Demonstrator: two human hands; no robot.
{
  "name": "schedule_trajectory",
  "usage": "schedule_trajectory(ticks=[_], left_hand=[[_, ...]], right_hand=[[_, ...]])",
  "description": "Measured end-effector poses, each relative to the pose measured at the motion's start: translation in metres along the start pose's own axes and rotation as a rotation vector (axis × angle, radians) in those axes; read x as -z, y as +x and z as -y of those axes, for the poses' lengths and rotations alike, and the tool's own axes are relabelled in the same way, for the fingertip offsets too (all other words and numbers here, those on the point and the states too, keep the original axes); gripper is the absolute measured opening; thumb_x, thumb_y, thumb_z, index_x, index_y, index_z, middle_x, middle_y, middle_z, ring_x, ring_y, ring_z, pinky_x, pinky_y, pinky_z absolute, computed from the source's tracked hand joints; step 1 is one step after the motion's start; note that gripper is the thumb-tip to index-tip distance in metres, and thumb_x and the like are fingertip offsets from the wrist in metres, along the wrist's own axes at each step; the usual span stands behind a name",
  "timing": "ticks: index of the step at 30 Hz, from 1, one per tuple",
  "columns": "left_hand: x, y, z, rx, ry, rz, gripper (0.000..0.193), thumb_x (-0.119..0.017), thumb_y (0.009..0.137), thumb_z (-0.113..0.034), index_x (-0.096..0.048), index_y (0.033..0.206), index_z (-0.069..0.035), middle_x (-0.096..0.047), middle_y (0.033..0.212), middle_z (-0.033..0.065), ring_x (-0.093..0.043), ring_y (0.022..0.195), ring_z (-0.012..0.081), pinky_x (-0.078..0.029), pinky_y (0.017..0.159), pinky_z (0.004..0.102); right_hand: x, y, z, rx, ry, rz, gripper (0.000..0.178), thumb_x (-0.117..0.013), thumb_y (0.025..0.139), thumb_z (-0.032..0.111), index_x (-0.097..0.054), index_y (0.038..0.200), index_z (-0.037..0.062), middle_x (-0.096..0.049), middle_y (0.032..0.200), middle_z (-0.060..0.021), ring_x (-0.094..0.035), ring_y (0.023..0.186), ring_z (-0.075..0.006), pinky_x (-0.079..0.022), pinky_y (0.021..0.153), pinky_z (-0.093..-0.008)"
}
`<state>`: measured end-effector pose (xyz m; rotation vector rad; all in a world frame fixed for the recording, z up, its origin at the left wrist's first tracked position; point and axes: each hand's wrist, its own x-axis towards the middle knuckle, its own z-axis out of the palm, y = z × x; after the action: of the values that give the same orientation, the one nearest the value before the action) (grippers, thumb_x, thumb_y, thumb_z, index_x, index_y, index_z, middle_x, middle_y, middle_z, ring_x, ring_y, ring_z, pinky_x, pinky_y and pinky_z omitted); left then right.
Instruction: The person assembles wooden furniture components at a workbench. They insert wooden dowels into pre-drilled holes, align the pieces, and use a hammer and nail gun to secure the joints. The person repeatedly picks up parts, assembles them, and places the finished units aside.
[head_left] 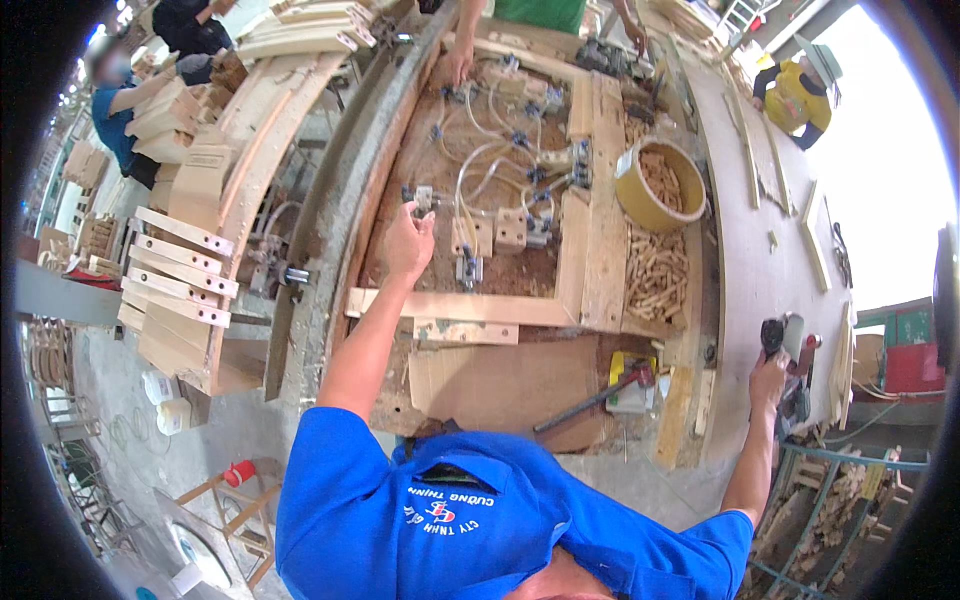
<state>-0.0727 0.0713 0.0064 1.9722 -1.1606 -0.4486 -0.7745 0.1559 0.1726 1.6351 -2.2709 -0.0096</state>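
Observation:
My left hand [408,245] reaches over the wooden clamping jig, its fingers curled at a small black-and-metal air valve [420,195]. Clear air hoses [470,185] and small air cylinders [508,230] fill the jig. Along its near side runs a pale wooden rail [465,305], meeting a side rail [573,245] at the corner. Out to the right, my right hand [768,382] grips a black-and-grey hand-held power tool [790,345] over the grey board; its exact kind is unclear.
A yellow tub [660,188] of wooden dowels stands right of the jig, above loose dowels [655,275]. A hammer [600,398] lies near me on cardboard [500,385]. Drilled wooden bars [180,265] are stacked at left. Across the jig, a co-worker's hand [460,62] reaches in.

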Motion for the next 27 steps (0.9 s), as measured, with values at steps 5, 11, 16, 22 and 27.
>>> schedule_trajectory(ticks=[5, 11, 16, 22, 27], left_hand=[[0.003, 0.045, 0.010, -0.034, 0.165, 0.006, 0.032, -0.074, 0.098, -0.031, -0.072, 0.116, -0.005, -0.077, 0.099, 0.0216, -0.073, 0.098, 0.0443, -0.056, 0.087, 0.0548], [0.002, 0.079, 0.005, -0.003, 0.248, 0.151, 0.028, -0.075, 0.097, -0.031, -0.073, 0.100, -0.003, -0.076, 0.097, 0.0237, -0.073, 0.097, 0.0459, -0.056, 0.086, 0.0553], [0.009, 0.064, 0.009, -0.099, 0.207, -0.001, 0.031, -0.072, 0.098, -0.035, -0.074, 0.095, -0.005, -0.076, 0.093, 0.0225, -0.073, 0.093, 0.0455, -0.056, 0.084, 0.0554], [0.023, -0.019, 0.022, -0.227, 0.298, 0.339, 0.042, -0.066, 0.101, -0.040, -0.074, 0.086, -0.001, -0.074, 0.087, 0.0238, -0.072, 0.085, 0.0458, -0.055, 0.078, 0.0582], [0.048, -0.066, 0.038, -0.663, 0.457, 0.312, 0.046, -0.061, 0.102, -0.038, -0.074, 0.077, -0.002, -0.072, 0.083, 0.0210, -0.067, 0.082, 0.0425, -0.053, 0.078, 0.0559]], right_hand=[[-0.022, -0.006, 0.025, -0.178, 0.009, 0.198, 0.052, -0.066, 0.101, 0.021, -0.052, 0.144, -0.0049, -0.051, 0.149, -0.0223, -0.062, 0.126, -0.0454, -0.056, 0.102, -0.0507], [-0.019, -0.050, 0.058, 0.018, -0.053, -0.103, 0.053, -0.073, 0.095, 0.015, -0.055, 0.142, -0.0020, -0.052, 0.150, -0.0198, -0.058, 0.128, -0.0427, -0.052, 0.104, -0.0508], [-0.038, -0.142, 0.128, 0.243, 0.419, 0.039, 0.049, -0.078, 0.089, 0.016, -0.062, 0.131, -0.0027, -0.063, 0.131, -0.0246, -0.059, 0.123, -0.0460, -0.048, 0.105, -0.0538], [-0.073, -0.282, 0.183, -0.003, 0.627, 0.449, 0.061, -0.080, 0.087, 0.019, -0.059, 0.139, -0.0037, -0.055, 0.141, -0.0290, -0.050, 0.135, -0.0479, -0.041, 0.116, -0.0545], [-0.072, -0.311, 0.208, -0.039, 0.702, 0.416, 0.064, -0.079, 0.089, 0.023, -0.057, 0.142, -0.0051, -0.055, 0.141, -0.0291, -0.048, 0.136, -0.0486, -0.038, 0.118, -0.0557]])
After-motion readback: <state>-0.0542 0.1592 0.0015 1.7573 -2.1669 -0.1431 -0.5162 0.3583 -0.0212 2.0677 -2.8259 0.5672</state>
